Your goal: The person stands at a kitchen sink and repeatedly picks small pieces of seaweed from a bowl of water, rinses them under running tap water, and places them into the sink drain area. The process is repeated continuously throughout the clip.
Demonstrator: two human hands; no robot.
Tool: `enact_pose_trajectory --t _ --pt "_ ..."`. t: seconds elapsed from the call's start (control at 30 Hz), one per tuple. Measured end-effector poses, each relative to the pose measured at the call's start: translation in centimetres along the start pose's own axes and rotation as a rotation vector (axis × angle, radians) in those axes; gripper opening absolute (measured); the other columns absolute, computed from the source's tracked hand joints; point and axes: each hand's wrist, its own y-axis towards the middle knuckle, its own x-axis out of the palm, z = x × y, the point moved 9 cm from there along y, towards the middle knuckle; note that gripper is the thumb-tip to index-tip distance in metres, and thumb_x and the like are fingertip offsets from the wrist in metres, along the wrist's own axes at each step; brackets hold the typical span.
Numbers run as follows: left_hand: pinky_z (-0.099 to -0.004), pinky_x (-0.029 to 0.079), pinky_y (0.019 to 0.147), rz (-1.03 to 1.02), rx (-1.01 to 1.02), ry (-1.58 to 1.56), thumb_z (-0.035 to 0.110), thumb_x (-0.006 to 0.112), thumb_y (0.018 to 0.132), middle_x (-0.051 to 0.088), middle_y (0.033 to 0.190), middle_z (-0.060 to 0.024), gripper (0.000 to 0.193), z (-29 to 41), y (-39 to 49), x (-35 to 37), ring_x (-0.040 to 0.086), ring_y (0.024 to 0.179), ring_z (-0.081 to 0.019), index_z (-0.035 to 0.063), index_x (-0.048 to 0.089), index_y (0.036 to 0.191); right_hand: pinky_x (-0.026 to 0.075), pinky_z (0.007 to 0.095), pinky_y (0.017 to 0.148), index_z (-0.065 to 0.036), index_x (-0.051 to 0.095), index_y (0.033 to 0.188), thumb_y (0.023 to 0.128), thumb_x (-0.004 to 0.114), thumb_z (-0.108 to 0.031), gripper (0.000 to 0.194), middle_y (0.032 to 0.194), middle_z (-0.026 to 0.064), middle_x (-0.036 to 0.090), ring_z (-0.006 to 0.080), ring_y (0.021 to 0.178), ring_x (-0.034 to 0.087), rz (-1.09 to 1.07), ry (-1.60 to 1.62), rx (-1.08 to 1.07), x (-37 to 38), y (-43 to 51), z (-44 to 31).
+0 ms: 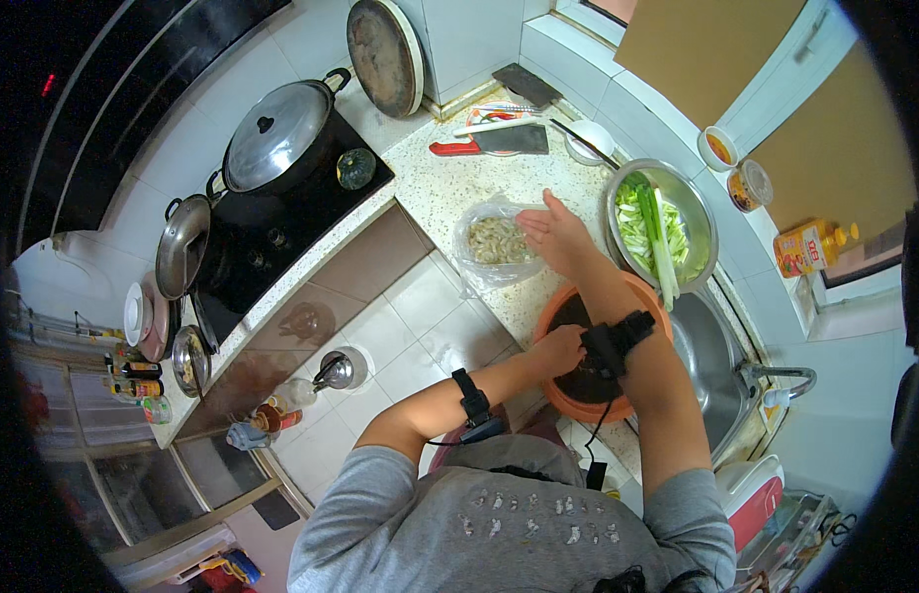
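Peeled shrimp (498, 240) lie in a clear plastic bag (470, 269) on the speckled countertop. Over the right side of this bag is my right hand (559, 231), fingers extended and thumb apart, with nothing visible in it. My left hand (564, 351) hangs with bent fingers above an orange plastic tub (542, 315) whose inside is dark. The fingertips are partly hidden, so I cannot tell whether they hold anything. Close to my right wrist, a steel bowl (702, 244) holds chopped greens (674, 239) and a long scallion (659, 256) lying across its rim.
A red-handled cleaver (507, 139) rests across a plate near the back corner, beside a white bowl (590, 141). The sink (708, 363) and faucet (782, 374) are at right. On the left cooktop stand a lidded pot (281, 137) and a dark green squash (355, 169).
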Motion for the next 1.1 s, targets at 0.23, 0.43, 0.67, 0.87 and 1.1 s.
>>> enact_pose_trajectory --t 0.23,0.43,0.67,0.87,1.1 --pt "-0.0346 0.049 0.071 -0.068 0.051 0.016 0.007 0.061 0.082 0.066 0.083 -0.0118 0.008 3.8 1.2 -0.5 0.063 0.079 -0.0243 0.0014 0.062 0.088 0.032 0.0372 0.106 0.011 0.048 0.120 0.097 0.041 -0.041 0.057 0.123 0.0215 0.053 0.0283 0.122 0.046 -0.075 0.358 -0.093 -5.7 -14.2 -3.2" --pt "-0.0257 0.048 0.065 -0.196 -0.128 -0.181 0.005 0.060 0.086 0.063 0.076 -0.0034 0.005 9.9 3.2 3.3 0.058 0.070 -0.0095 -0.0001 0.061 0.086 0.034 0.0387 0.105 0.009 0.053 0.116 0.098 0.038 -0.039 0.054 0.127 0.0224 0.051 0.0297 0.122 0.047 0.105 0.533 -0.207 -16.3 -28.9 -0.6" --pt "-0.0244 0.047 0.070 -0.286 0.162 -0.144 0.010 0.057 0.091 0.062 0.083 -0.0023 0.011 20.6 6.3 13.7 0.055 0.073 -0.0089 0.0007 0.061 0.095 0.039 0.0382 0.101 0.011 0.047 0.121 0.097 0.042 -0.034 0.051 0.120 0.0223 0.057 0.0302 0.118 0.050 0.266 0.570 -0.512 -29.7 -41.5 5.8" --pt "-0.0278 0.047 0.070 -0.251 0.218 0.144 0.003 0.051 0.092 0.060 0.086 -0.0075 0.012 21.6 7.7 25.9 0.055 0.073 -0.0138 0.0014 0.061 0.098 0.041 0.0374 0.098 0.011 0.051 0.115 0.096 0.045 -0.030 0.046 0.119 0.0237 0.057 0.0291 0.113 0.054 0.666 0.667 -0.440 -37.0 -48.6 11.7" --pt "-0.0388 0.047 0.079 -0.140 0.388 0.338 0.005 0.058 0.085 0.059 0.096 -0.0177 0.016 14.2 9.3 35.7 0.058 0.088 -0.0341 0.0010 0.060 0.100 0.047 0.0346 0.089 0.009 0.057 0.109 0.096 0.047 -0.029 0.041 0.109 0.0188 0.064 0.0251 0.103 0.061 0.753 0.738 -0.421 -39.0 -51.6 15.9"
